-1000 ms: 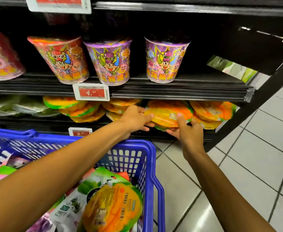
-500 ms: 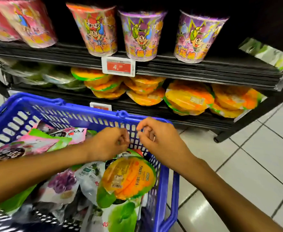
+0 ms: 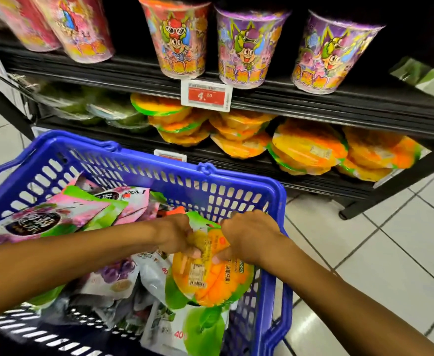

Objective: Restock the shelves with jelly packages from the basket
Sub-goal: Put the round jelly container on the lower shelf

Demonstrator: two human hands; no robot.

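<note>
the black metal shelves (image 3: 326, 104) are long and flat. the lower one holds round mango jelly packs (image 3: 305, 150), shiny orange and green, in leaning piles near the front edge. i think a new pack pushed in there could knock a pile onto the hard tile floor (image 3: 390, 253). the blue plastic basket (image 3: 146, 173) has walls full of little holes and is stuffed with soft, crinkly bags. the mango jelly package (image 3: 210, 281) lies on top at the basket's right end, smooth and slick, with a white sticker. its thin top edge could slip or tear when lifted, since the pack looks heavy. the left hand (image 3: 177, 235) and right hand (image 3: 246, 235) both pinch that edge with curled fingers.
</note>
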